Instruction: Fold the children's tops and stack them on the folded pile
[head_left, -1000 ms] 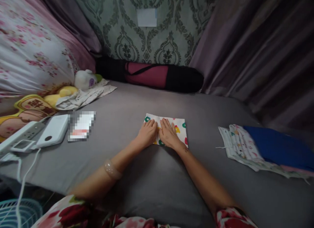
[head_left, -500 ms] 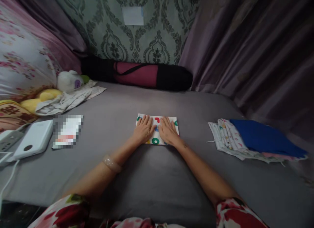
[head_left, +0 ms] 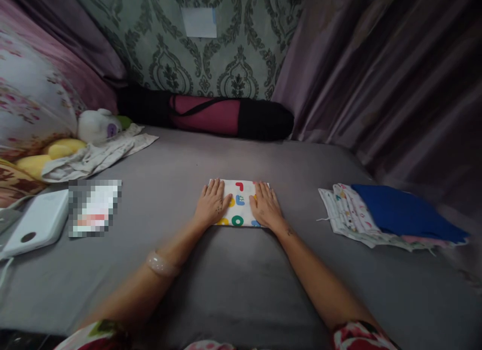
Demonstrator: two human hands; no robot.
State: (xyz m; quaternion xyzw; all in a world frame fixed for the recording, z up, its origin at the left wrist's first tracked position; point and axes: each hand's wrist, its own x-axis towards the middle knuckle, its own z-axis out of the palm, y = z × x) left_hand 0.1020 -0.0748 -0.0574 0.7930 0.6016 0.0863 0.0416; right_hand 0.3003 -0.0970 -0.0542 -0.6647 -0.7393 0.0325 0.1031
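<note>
A folded white cloth [head_left: 243, 212] printed with colourful shapes lies flat on the grey bed sheet [head_left: 241, 279] in front of me. My left hand [head_left: 213, 203] rests palm down over its left edge, fingers stretched away from me. On the right edge lies my right hand [head_left: 265, 204], also flat with its fingers extended. Between the two hands the middle of the cloth shows, with red, blue, yellow and green prints. Its side edges are partly hidden beneath my hands.
At the right sits a stack of folded patterned cloths [head_left: 352, 209] with a blue cloth [head_left: 402, 212] on top. A white power bank [head_left: 37, 222] and a blurred packet [head_left: 94, 209] lie left. Behind are a long black-and-maroon bag [head_left: 207, 114] and plush toys [head_left: 98, 125].
My hands have moved apart, the left one leftward and the right one slightly rightward, uncovering more of the cloth's middle. The view has shifted a little.
</note>
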